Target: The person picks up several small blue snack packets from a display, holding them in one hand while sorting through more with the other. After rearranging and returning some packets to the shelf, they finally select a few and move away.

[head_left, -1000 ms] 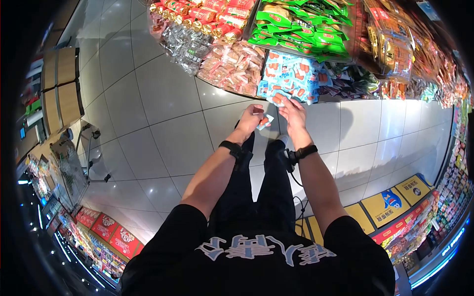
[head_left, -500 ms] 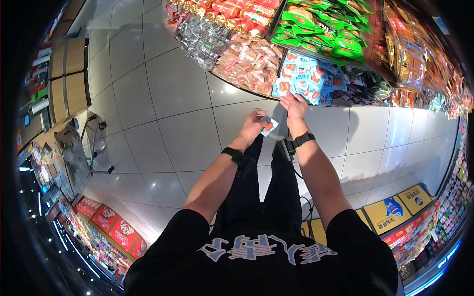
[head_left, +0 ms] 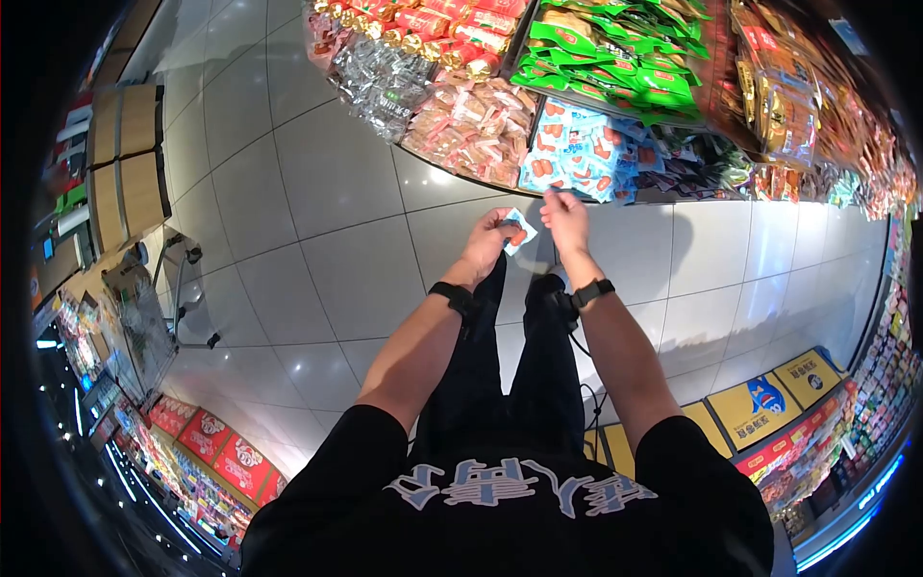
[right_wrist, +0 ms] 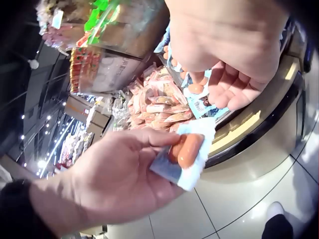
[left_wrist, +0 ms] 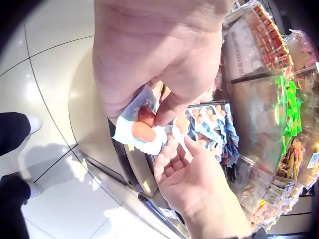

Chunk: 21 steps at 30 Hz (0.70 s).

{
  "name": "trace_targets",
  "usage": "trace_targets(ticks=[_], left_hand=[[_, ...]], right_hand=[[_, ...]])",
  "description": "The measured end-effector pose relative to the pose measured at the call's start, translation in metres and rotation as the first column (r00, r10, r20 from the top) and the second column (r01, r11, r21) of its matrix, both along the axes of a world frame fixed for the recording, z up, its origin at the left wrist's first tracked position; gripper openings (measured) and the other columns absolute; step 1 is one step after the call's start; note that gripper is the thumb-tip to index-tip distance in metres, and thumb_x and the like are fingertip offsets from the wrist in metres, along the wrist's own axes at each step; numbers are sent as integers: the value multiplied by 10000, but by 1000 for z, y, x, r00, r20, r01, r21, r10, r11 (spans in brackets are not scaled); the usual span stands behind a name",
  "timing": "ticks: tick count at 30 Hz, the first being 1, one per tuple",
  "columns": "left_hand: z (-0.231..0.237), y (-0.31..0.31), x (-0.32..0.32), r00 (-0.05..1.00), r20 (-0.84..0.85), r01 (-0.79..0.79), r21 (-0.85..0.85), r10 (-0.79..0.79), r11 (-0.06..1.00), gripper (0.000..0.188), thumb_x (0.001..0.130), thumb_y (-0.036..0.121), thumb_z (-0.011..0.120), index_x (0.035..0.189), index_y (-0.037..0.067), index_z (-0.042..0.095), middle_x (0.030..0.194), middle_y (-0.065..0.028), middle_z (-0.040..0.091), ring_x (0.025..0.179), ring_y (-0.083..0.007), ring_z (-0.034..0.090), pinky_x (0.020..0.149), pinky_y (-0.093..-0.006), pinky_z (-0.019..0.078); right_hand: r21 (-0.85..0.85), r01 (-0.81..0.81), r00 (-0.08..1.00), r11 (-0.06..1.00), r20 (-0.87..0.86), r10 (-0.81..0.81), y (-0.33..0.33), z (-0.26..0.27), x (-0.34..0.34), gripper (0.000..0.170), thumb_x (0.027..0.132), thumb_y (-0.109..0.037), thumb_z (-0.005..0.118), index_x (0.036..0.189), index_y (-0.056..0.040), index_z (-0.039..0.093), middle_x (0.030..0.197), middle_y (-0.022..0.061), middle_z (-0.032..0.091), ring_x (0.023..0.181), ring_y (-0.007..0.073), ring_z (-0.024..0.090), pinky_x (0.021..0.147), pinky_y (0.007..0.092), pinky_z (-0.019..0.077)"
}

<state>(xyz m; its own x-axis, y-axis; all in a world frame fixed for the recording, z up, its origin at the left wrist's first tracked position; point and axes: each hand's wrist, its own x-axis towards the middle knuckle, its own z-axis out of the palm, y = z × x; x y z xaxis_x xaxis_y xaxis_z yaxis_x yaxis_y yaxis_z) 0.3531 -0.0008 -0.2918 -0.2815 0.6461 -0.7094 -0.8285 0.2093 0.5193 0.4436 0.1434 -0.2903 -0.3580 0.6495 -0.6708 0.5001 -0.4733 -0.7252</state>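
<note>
My left hand [head_left: 488, 245] pinches a small blue-and-white packet of mini sausages [right_wrist: 187, 152] between thumb and fingers. Two reddish sausages show through its clear front in both wrist views. Beside it, my right hand [head_left: 567, 223] is at the near edge of the display, palm turned partly up and fingers loosely bent, with nothing seen in its grasp. In the left wrist view the right hand [left_wrist: 194, 184] appears below the held packet. A heap of matching blue packets [head_left: 586, 149] fills the display compartment just beyond the right fingertips.
Pink-wrapped snacks [head_left: 471, 125], silver packets [head_left: 380, 91] and red-and-gold rolls [head_left: 423, 24] lie left of the blue heap. Green bags [head_left: 615, 58] sit higher behind it. A metal-framed cart [head_left: 178, 288] stands left; yellow boxes [head_left: 755, 409] line the right rear.
The right hand held a packet over the blue heap a second ago; its fingers now look empty and it has drawn back slightly. The left hand keeps its packet, now turned and raised slightly.
</note>
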Motion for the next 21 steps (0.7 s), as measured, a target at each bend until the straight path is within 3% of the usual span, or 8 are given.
trace_targets(ticks=[2, 3, 6, 10, 12, 13, 16, 21], left_hand=[[-4, 10, 0, 1000, -6, 29, 12, -29, 1000, 332, 842, -40, 530, 1170, -7, 561, 987, -75, 636, 889, -153, 614, 815, -275, 481], [-2, 17, 1, 999, -14, 46, 22, -46, 999, 324, 844, -30, 527, 1164, -1, 569, 983, -68, 634, 890, -150, 609, 815, -273, 476], [6, 35, 3, 995, -27, 99, 37, -99, 994, 310, 862, 4, 524, 1167, 12, 575, 1016, -58, 621, 923, -146, 595, 828, -278, 469], [40, 63, 6, 998, 33, 52, -5, -52, 999, 311, 894, 39, 515, 1201, 12, 558, 1095, -63, 591, 1015, -151, 571, 887, -301, 470], [28, 69, 7, 998, 0, 62, -57, -62, 997, 359, 919, 74, 517, 1272, 12, 495, 1175, -82, 548, 1103, -179, 540, 951, -337, 461], [24, 71, 8, 998, -31, 49, -90, -52, 995, 376, 921, 80, 521, 1288, 10, 479, 1185, -88, 541, 1115, -187, 535, 958, -344, 459], [17, 75, 6, 997, -63, 35, -114, -42, 993, 412, 921, 104, 541, 1307, -5, 445, 1231, -103, 514, 1140, -209, 523, 968, -371, 459], [12, 75, 6, 996, -91, 8, -112, -18, 994, 381, 923, 108, 541, 1276, -14, 472, 1202, -97, 530, 1135, -208, 525, 976, -378, 456]], right_hand=[[132, -250, 968, 959, 45, 246, -8, 1, 15, 260, 900, -265, 685, 944, -10, 664, 761, 17, 651, 683, 81, 589, 627, 229, 477], [110, -340, 941, 934, 33, 338, -9, 8, 22, 242, 904, -230, 680, 998, -7, 668, 818, 17, 662, 750, 81, 594, 662, 237, 480], [-41, -331, 941, 943, -83, 327, -2, 27, 41, 206, 917, -198, 665, 991, -7, 672, 871, 24, 671, 780, 86, 604, 672, 237, 485], [-160, 29, 951, 987, -299, -76, 29, 40, 66, 212, 926, -165, 638, 1032, 16, 672, 935, 55, 689, 842, 121, 643, 720, 264, 520], [-195, 197, 928, 961, -280, -247, 48, 49, 73, 260, 945, -165, 604, 1098, 43, 633, 1047, 80, 668, 951, 159, 647, 822, 308, 535], [-209, 239, 920, 948, -265, -290, 55, 41, 77, 325, 954, -181, 587, 1169, 63, 582, 1129, 112, 643, 1011, 206, 638, 903, 354, 522], [-270, 290, 891, 918, -273, -362, 67, 40, 73, 368, 952, -194, 591, 1210, 66, 552, 1153, 125, 632, 1021, 241, 639, 926, 373, 521], [-254, 362, 906, 897, -128, -402, 72, 47, 51, 427, 938, -235, 619, 1236, 58, 533, 1139, 139, 636, 962, 284, 669, 834, 360, 555]])
